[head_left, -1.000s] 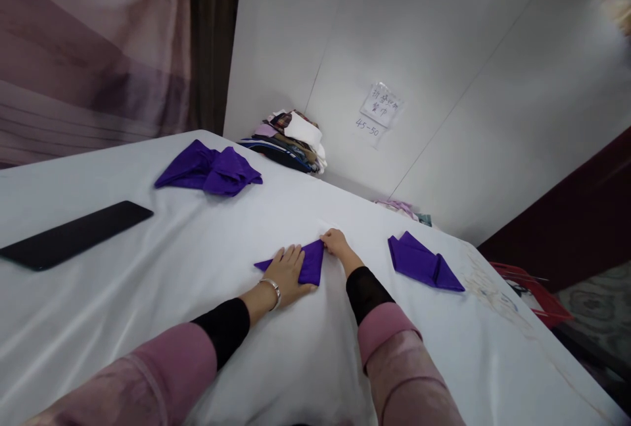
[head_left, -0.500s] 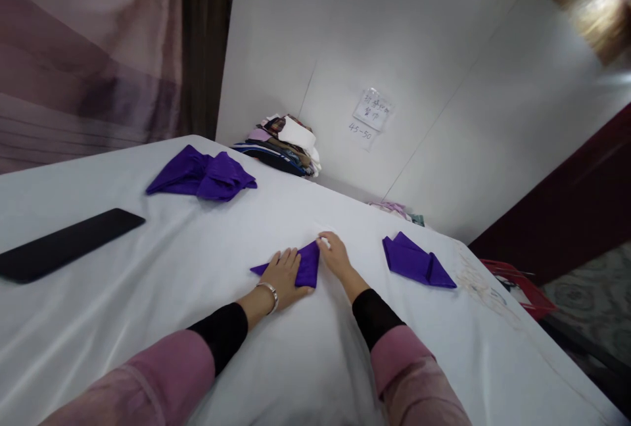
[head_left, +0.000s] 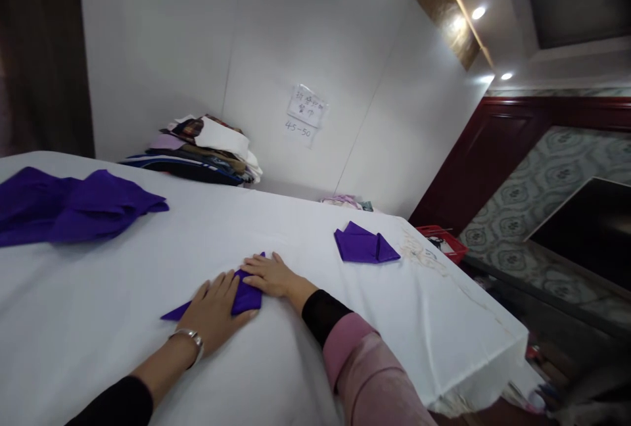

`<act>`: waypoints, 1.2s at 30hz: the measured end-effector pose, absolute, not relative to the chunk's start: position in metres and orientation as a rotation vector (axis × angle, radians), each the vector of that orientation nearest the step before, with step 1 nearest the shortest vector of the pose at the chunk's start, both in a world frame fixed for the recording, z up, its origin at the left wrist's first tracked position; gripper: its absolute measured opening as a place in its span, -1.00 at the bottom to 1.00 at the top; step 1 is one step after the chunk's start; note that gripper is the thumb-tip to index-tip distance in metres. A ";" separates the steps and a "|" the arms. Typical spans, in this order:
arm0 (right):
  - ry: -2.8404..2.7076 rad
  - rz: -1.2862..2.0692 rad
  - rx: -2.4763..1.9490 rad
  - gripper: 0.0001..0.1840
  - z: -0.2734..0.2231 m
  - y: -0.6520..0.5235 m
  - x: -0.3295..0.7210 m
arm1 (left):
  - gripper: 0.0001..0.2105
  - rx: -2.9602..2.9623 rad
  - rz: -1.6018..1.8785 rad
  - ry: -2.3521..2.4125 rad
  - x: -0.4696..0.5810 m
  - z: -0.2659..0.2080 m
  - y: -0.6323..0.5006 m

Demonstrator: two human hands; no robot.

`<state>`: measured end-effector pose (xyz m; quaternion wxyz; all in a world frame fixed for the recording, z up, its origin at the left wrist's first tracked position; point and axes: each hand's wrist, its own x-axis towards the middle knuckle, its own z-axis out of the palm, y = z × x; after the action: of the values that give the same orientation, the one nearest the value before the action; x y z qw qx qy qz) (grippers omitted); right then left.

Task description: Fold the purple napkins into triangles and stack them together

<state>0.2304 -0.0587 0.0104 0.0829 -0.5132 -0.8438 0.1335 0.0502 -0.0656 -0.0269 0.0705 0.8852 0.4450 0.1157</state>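
Note:
A folded purple napkin lies on the white tablecloth in front of me, with one pointed corner sticking out to the left. My left hand, with a silver bracelet at its wrist, rests flat over the napkin's middle, fingers stretched out. On the napkin's upper right part lies my right hand, its fingers extended and pressed down. Both hands cover much of the cloth. Farther right sits another folded purple napkin, untouched.
Loose purple cloth lies crumpled at the left. A pile of folded fabrics stands at the table's back edge by the wall, under a handwritten paper sign. Past the right edge is a red basket.
My right hand has gone from pinching the napkin's upper right corner to lying flat on it. My left hand stays on the napkin. The view has swung to the right.

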 end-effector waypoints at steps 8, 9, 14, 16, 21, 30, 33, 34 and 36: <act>-2.417 0.473 -1.598 -0.45 0.011 -0.045 0.242 | -0.13 2.661 0.294 1.370 0.051 -0.024 -0.064; -2.414 0.476 -1.609 -0.46 0.012 -0.044 0.243 | -0.12 2.663 0.267 1.378 0.051 -0.023 -0.064; -2.369 0.477 -1.655 -0.43 0.019 -0.046 0.247 | -0.10 2.662 0.285 1.368 0.049 -0.024 -0.064; -2.359 0.413 -1.655 -0.40 0.023 -0.049 0.246 | -0.13 2.664 0.312 1.360 0.049 -0.027 -0.063; -2.525 0.280 -1.460 -0.46 0.025 -0.058 0.239 | -0.15 2.662 0.322 1.358 0.049 -0.029 -0.062; -2.543 0.349 -1.541 -0.52 0.013 -0.049 0.248 | -0.18 2.650 0.337 1.350 0.048 -0.028 -0.062; -2.535 0.361 -1.560 -0.52 0.011 -0.046 0.253 | -0.17 2.658 0.335 1.338 0.048 -0.029 -0.061; -2.533 0.363 -1.559 -0.51 0.011 -0.046 0.254 | -0.17 2.659 0.325 1.332 0.047 -0.028 -0.062; -2.531 0.357 -1.544 -0.49 0.011 -0.048 0.256 | -0.17 2.667 0.294 1.307 0.046 -0.027 -0.062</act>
<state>0.2559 -0.0483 0.0108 0.0777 -0.5155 -0.8450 0.1190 0.0456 -0.0615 -0.0268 0.0784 0.8908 0.4366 0.0982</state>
